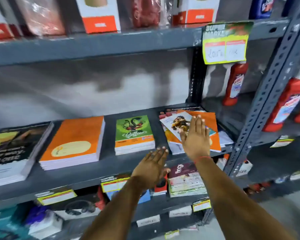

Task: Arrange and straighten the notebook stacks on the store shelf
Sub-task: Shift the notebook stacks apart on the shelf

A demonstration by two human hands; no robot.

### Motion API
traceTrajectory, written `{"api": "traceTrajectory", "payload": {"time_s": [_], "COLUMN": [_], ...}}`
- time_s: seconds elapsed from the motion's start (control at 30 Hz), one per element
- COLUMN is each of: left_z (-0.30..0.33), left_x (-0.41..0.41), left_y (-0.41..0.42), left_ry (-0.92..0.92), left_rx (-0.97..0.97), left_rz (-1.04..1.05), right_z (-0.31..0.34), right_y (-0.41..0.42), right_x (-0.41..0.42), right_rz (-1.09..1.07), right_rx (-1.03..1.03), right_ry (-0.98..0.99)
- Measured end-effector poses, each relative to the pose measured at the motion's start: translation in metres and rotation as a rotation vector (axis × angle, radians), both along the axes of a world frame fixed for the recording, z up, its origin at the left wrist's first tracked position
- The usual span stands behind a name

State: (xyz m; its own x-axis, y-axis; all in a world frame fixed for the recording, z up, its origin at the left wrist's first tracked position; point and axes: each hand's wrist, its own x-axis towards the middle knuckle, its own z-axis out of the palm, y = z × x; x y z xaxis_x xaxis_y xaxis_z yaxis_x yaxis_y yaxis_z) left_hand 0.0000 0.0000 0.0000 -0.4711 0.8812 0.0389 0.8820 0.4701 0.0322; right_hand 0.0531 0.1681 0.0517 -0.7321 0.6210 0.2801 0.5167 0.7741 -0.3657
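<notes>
Several notebook stacks lie on the grey middle shelf point(87, 172). A black-covered stack point(9, 153) is at the left, then a neat orange stack point(74, 142), then a green-covered stack point(134, 134). At the right a messy stack point(208, 122) has its top books skewed, one white with a cartoon figure over orange ones. My right hand point(196, 137) reaches over this messy stack, fingers straight and apart, holding nothing. My left hand point(152, 165) hovers at the shelf's front edge, between the green and messy stacks, fingers extended, empty.
The upper shelf point(93, 47) holds boxes and red packs. A yellow price tag point(225, 47) hangs from it. Red bottles point(235, 84) stand right of the perforated upright point(260, 101). Packaged goods and price labels fill the lower shelf point(184, 181).
</notes>
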Motion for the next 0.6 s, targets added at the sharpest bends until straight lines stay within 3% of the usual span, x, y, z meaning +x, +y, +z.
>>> {"api": "traceTrajectory", "payload": {"time_s": [0.13, 0.33, 0.47, 0.6], "left_z": [-0.020, -0.032, -0.033, -0.024], "left_x": [-0.007, -0.017, -0.014, -0.007], "left_y": [0.022, 0.031, 0.032, 0.032], "left_ry": [0.010, 0.135, 0.135, 0.163], "left_rx": [-0.067, -0.110, -0.113, -0.041], "left_rz": [0.029, 0.086, 0.114, 0.120], "right_z": [-0.021, -0.020, -0.011, -0.002], "right_y": [0.041, 0.087, 0.109, 0.116], "right_x": [-0.007, -0.032, -0.049, -0.052], "right_rz": [-0.043, -0.034, -0.007, -0.108], "right_rx": [-0.129, -0.396, -0.375, -0.416], "right_ry": [-0.192, -0.316, -0.506, -0.548]}}
